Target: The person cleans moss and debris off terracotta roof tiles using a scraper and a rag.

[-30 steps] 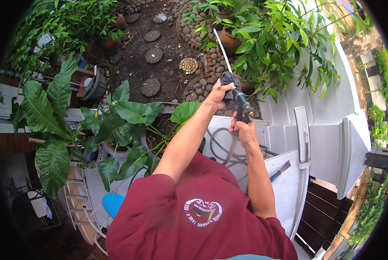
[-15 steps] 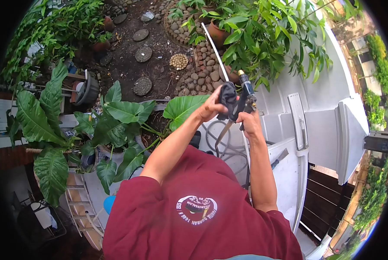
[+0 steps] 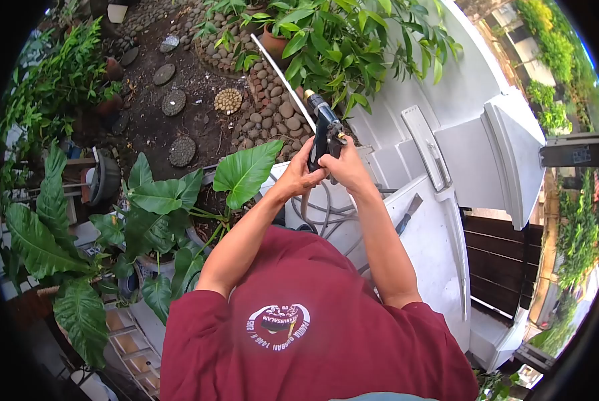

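A black spray gun with a gold-coloured tip points up and away from me. My left hand is closed around a black part at the gun's lower left side. On the other side, my right hand grips the gun near its handle, with the thumb reaching toward my left hand. The two hands are close together, and the fingers partly hide the handle. A grey hose lies in loops below and behind the hands.
A large-leaved plant stands at the left. Beyond the hands, a white pole crosses river stones beside a potted plant. A scraper-like tool rests on the white surface at the right.
The view has shifted, so the surroundings sit further left. My hands have come closer together, and the black part in my left hand now lies along the gun's side.
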`<state>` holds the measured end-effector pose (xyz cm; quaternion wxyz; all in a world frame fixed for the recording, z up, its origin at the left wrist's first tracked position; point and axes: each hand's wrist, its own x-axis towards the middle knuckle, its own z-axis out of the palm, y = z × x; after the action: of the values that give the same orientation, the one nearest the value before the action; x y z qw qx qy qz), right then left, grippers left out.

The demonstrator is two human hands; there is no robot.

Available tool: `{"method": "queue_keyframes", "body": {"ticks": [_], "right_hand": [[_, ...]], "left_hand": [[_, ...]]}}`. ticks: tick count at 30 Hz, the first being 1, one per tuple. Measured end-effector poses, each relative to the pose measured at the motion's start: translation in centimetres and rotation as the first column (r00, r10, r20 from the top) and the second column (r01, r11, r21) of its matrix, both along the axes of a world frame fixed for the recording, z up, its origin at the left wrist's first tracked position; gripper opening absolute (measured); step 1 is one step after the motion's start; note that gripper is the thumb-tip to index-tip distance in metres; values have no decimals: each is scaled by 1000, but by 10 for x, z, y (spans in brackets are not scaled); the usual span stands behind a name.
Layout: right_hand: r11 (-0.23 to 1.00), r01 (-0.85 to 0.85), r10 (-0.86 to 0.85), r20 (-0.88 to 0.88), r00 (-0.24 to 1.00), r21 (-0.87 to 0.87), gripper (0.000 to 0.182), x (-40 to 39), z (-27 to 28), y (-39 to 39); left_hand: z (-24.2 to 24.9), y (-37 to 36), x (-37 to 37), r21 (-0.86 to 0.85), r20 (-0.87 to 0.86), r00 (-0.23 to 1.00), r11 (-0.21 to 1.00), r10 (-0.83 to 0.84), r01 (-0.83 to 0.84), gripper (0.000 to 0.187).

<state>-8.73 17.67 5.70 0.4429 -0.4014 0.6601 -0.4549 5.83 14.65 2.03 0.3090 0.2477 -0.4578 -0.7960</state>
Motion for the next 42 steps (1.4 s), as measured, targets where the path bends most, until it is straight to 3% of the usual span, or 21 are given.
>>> {"method": "queue_keyframes", "body": {"ticks": [1, 4, 7, 11, 14, 18, 23, 26, 29, 33, 39, 42], "right_hand": [[995, 14, -17, -36, 999, -95, 74, -1, -3, 2], [949, 52, -95, -125, 988, -311, 56, -5, 16, 8], [962, 167, -143, 120, 982, -216, 30, -12, 36, 14], [993, 78, -97, -247, 964, -88, 24, -16, 58, 21], [959, 79, -151, -253, 956, -273, 24, -15, 57, 24], [938, 53, -191, -385, 903, -342, 18, -20, 52, 27], [950, -46, -181, -663, 727, -310, 16, -22, 54, 29], [957, 48, -174, -434, 884, -285, 15, -24, 55, 28], [955, 91, -178, -304, 936, -281, 16, -25, 58, 30], [956, 101, -204, -374, 905, -275, 17, -20, 56, 33], [952, 163, -226, -235, 945, -260, 14, -14, 55, 34], [953, 122, -221, -358, 907, -278, 15, -13, 50, 34]], "left_hand": [[3, 1, 0, -9, 24, 1000, 1000, 1, -1, 80], [6, 2, 2, -72, 102, 995, 997, -3, 10, 78], [10, 3, 5, -112, 150, 989, 994, -1, 18, 77], [8, 5, 5, -171, 236, 972, 985, 18, 23, 76], [-4, 6, 0, -355, 269, 956, 935, 116, -13, 76], [-10, 10, -2, -553, 306, 924, 833, 228, -22, 75], [-9, 15, -3, -510, 374, 904, 860, 206, 15, 76], [6, 17, -2, -408, 381, 912, 913, 150, 20, 77], [12, 19, -2, -394, 371, 914, 919, 165, -6, 77], [6, 21, -2, -415, 372, 910, 910, 185, -15, 77], [-6, 21, 1, -417, 353, 916, 909, 191, -29, 78], [-3, 22, 2, -433, 361, 910, 901, 201, -27, 78]]}}
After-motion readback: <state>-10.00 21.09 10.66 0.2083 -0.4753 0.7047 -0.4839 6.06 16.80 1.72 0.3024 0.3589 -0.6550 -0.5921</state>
